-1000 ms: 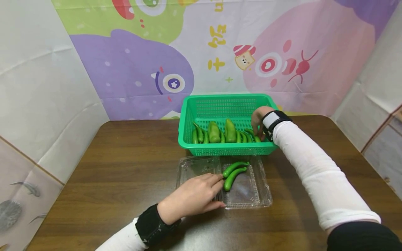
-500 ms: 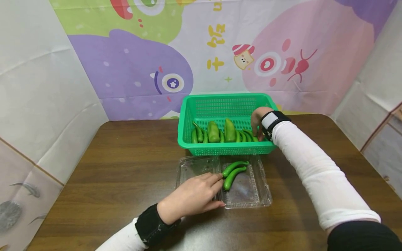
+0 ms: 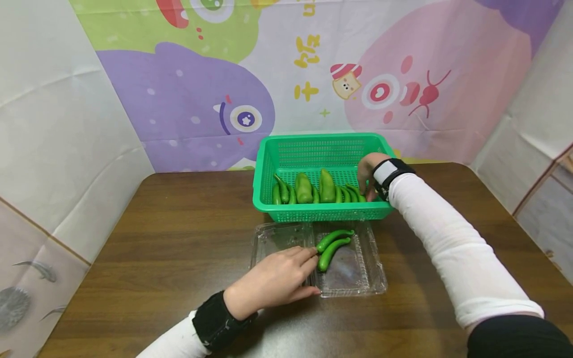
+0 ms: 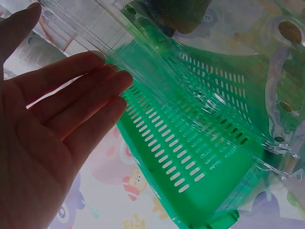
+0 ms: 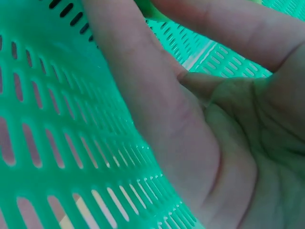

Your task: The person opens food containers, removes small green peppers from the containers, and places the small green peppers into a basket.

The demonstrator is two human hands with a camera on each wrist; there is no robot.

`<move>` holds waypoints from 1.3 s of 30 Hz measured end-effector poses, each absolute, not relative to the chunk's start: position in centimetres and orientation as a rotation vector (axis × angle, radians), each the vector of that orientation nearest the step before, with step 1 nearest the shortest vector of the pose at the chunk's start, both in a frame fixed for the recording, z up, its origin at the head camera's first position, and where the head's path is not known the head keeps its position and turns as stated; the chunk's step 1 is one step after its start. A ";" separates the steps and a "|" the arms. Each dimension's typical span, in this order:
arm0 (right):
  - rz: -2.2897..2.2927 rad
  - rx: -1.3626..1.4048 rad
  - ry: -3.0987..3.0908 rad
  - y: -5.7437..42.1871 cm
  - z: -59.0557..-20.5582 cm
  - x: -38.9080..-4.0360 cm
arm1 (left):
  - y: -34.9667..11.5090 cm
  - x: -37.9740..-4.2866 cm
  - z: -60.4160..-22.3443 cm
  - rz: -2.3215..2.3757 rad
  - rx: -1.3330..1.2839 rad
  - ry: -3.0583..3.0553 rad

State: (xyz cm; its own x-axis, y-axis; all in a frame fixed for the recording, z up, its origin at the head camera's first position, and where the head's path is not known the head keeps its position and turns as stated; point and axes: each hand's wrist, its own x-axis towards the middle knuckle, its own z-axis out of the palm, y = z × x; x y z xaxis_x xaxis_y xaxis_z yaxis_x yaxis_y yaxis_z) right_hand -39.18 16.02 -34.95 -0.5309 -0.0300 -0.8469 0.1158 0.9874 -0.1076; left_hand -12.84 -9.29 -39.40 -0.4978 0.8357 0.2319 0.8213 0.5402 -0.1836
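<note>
My right hand [image 3: 368, 171] reaches down inside the green basket [image 3: 286, 215] at its right end. Its fingers bend around the rightmost slim green chili pepper [image 3: 361, 197]; in the right wrist view the fingertips run out of frame, with a bit of green pepper [image 5: 151, 9] between finger and thumb. With fingers extended, my left hand [image 3: 277, 278] rests at the middle fold of the clear plastic clamshell box [image 3: 378, 278]. Two slim green chili peppers [image 3: 330, 253] lie side by side in the box's right half, by the left fingertips.
Several more slim peppers and two thick green peppers [image 3: 304, 189] stand in a row along the basket's front wall. The brown wooden table [image 3: 179, 238] ends at a cartoon-printed cloth [image 3: 215, 99] behind the basket.
The rightmost pepper in the basket has shifted slightly left beside my right fingers. My left hand and the two peppers in the box stay in place.
</note>
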 end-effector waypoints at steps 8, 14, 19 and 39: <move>-0.199 0.029 2.085 16.1 -35.0 -39.1 | -9.3 -12.8 -39.3 0.073 -1.383 -2.491; -0.245 0.061 2.085 16.1 -35.0 -39.0 | -9.2 -12.8 -39.4 0.065 -1.376 -2.473; -0.272 0.096 2.084 16.1 -34.9 -39.1 | -9.2 -12.7 -39.3 0.082 -1.372 -2.495; -0.319 -0.114 2.297 15.7 -29.3 -36.5 | -9.1 -12.7 -39.4 0.068 -1.368 -2.493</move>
